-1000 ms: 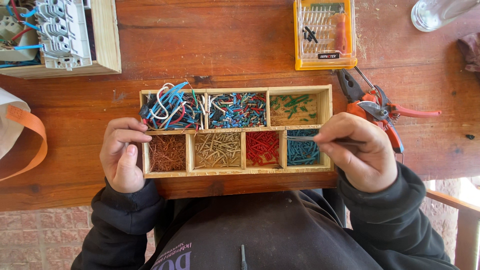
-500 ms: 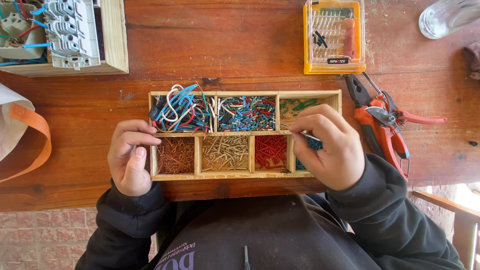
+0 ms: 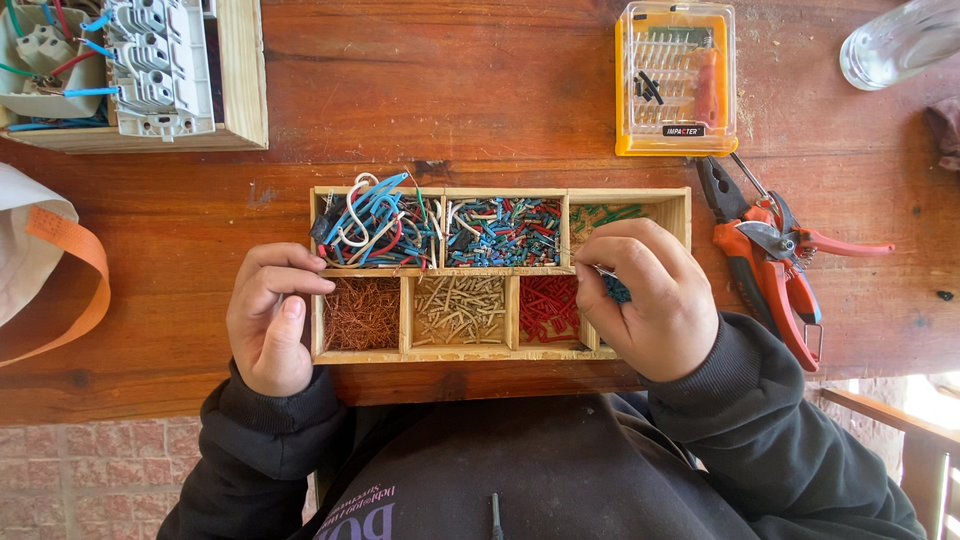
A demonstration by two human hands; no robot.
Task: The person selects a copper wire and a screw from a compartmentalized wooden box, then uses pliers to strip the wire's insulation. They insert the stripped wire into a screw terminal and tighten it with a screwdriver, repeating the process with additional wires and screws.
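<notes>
Fingers: your right hand [image 3: 650, 300] curls closed, pinching a thin metal piece over the blue bits.
Left hand [image 3: 268, 318]: yours grips the wooden tray's [image 3: 680, 205] left edge.
Tray: near table [image 3: 450, 100] edge, before you.
Pliers [image 3: 765, 255]: just right.

This looks like a hobby electrical workbench set outdoors or on a patio. Between the hands sits a compartmented wooden sorting tray [image 3: 680, 205] filled with cut wire scraps sorted by colour. Beyond the right hand [image 3: 650, 300] lie orange-handled pliers and cutters [image 3: 770, 260] and a yellow plastic screwdriver-bit case [image 3: 676, 80]. Beyond the left hand [image 3: 268, 320], a wooden box of white sockets and wiring [image 3: 140, 70] rests on the worn reddish plank table [image 3: 430, 100], with brick paving [image 3: 90, 480] below.
</notes>
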